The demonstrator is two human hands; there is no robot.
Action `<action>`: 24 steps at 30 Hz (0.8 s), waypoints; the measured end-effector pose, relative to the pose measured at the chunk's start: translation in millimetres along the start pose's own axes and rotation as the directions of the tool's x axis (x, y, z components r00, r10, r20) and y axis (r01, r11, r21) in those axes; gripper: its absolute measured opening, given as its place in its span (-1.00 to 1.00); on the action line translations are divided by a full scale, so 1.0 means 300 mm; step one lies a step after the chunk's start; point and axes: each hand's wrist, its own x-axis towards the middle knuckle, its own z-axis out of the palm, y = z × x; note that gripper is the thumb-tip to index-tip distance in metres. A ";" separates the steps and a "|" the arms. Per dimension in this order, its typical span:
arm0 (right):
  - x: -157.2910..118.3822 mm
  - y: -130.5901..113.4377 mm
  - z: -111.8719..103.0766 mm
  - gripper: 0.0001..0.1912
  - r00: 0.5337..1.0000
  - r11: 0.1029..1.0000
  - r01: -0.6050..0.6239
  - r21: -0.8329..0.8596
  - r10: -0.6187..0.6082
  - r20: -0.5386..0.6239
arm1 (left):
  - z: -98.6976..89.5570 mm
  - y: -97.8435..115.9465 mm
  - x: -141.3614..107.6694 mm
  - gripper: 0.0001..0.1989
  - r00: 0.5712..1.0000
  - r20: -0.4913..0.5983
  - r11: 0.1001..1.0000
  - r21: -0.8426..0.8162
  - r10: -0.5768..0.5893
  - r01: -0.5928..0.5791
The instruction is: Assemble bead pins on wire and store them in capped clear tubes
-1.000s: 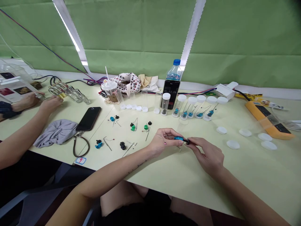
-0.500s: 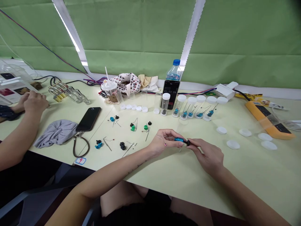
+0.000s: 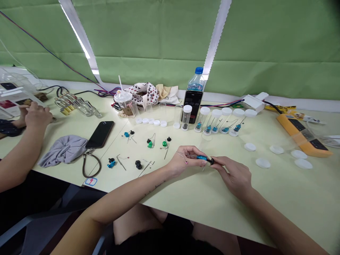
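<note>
My left hand [image 3: 183,162] is closed around a small blue metal piece [image 3: 202,157] with thin bent wires, which stick out past the fingers toward the wrist. At the right end of the blue piece sits a black knob [image 3: 211,161]. The thumb and fingertips of my right hand [image 3: 235,173] pinch this knob. Both hands are just above the front part of the pale table [image 3: 202,198]. Left of them lie loose sets of bent wires with black knobs, among them a green piece [image 3: 150,144], a blue piece [image 3: 111,163] and a black piece [image 3: 138,165].
Behind my hands stand capped clear tubes [image 3: 187,118], several holding blue pieces. A phone timer [image 3: 193,106] leans against a bottle [image 3: 196,83]. White caps [image 3: 262,163] and an orange power strip [image 3: 302,136] lie right. Another person's hands [image 3: 38,115] are at far left.
My right hand has shifted very slightly left with the knob; my left hand keeps its hold. The other person's hands at far left have moved a little.
</note>
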 end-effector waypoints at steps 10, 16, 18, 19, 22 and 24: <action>-0.005 0.009 0.004 -0.90 1.000 1.000 0.001 -0.026 0.000 0.008 | -0.013 -0.010 0.004 -0.62 1.000 0.010 1.000 -0.003 -0.013 0.014; -0.004 0.007 0.001 -0.90 0.999 1.000 -0.013 -0.023 0.013 0.033 | -0.013 -0.008 0.006 -0.61 1.000 0.026 1.000 -0.021 -0.017 0.018; -0.002 0.006 0.000 -0.89 0.999 0.999 -0.026 -0.029 0.027 0.037 | -0.011 -0.008 0.006 -0.61 0.999 0.030 1.000 -0.024 -0.014 0.015; -0.001 0.005 -0.001 -0.88 0.999 0.999 -0.032 -0.029 0.033 0.035 | -0.010 -0.008 0.006 -0.61 1.000 0.024 1.000 -0.023 -0.010 0.011; -0.001 0.003 -0.003 -0.86 0.997 0.997 -0.070 -0.027 0.070 0.022 | -0.006 -0.006 0.005 -0.61 1.000 -0.009 1.000 -0.021 0.007 -0.007; -0.003 0.002 -0.003 -0.84 0.995 0.995 -0.101 -0.027 0.102 0.015 | -0.005 -0.003 0.004 -0.62 0.999 -0.029 0.999 -0.025 0.024 -0.025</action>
